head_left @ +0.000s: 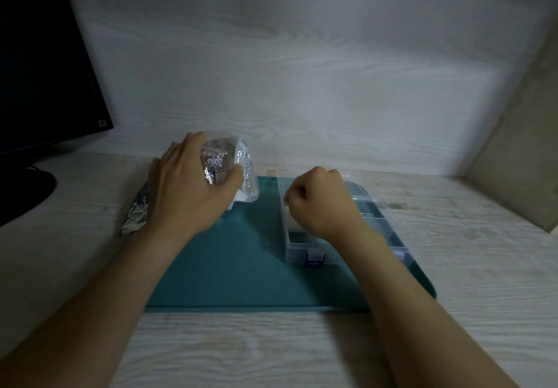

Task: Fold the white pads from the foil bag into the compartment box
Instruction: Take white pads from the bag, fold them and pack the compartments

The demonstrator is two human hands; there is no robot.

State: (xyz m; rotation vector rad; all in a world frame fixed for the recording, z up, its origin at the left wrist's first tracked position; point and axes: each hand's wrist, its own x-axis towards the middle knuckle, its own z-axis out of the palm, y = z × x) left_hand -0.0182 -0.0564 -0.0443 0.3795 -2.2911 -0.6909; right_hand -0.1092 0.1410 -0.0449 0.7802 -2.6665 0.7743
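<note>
The left hand [187, 194] grips the foil bag [216, 162] at the far left corner of the mat [241, 267], with a white pad [238, 201] showing at its mouth. The right hand [320, 206] is curled over the left compartments of the clear box [380, 224], and I cannot tell whether it pinches a pad. The fold should be pressed flat inside one compartment before release, with the bag's mouth held toward the box.
</note>
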